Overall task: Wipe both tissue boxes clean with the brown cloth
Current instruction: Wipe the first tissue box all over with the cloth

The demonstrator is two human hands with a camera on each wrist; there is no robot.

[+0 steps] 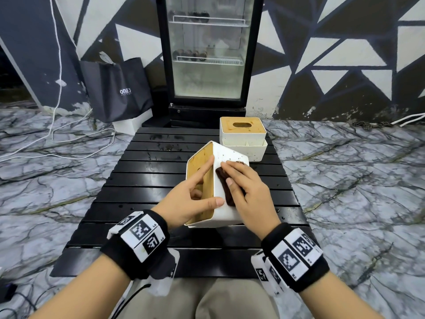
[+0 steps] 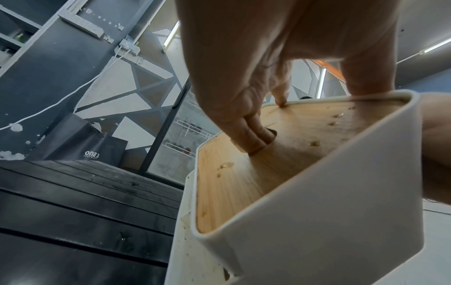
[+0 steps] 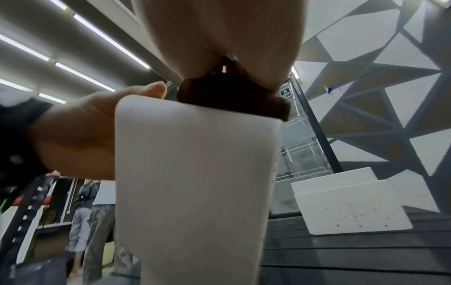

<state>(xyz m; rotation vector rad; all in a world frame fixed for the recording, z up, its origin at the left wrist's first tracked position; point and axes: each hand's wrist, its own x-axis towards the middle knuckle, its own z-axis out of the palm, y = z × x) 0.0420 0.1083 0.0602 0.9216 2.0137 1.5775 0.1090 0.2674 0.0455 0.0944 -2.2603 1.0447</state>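
Observation:
A white tissue box (image 1: 226, 211) with a wooden lid (image 1: 199, 162) lies tipped on its side on the black slatted table (image 1: 147, 180). My left hand (image 1: 188, 199) grips it: thumb on the white side, index along the lid, other fingers (image 2: 253, 138) hooked into the lid's slot. My right hand (image 1: 247, 192) lies flat on the brown cloth (image 1: 226, 187), pressing it against the box's upturned white side (image 3: 195, 173). The second tissue box (image 1: 242, 134) stands upright behind, its white front (image 3: 354, 210) speckled with brown spots.
A glass-door fridge (image 1: 208, 54) stands behind the table, a dark bag (image 1: 115, 88) to its left. White cables (image 1: 69, 134) run over the marble-patterned floor. Droplets and smears lie on the far slats (image 1: 167, 147). People stand in the background (image 3: 97, 221).

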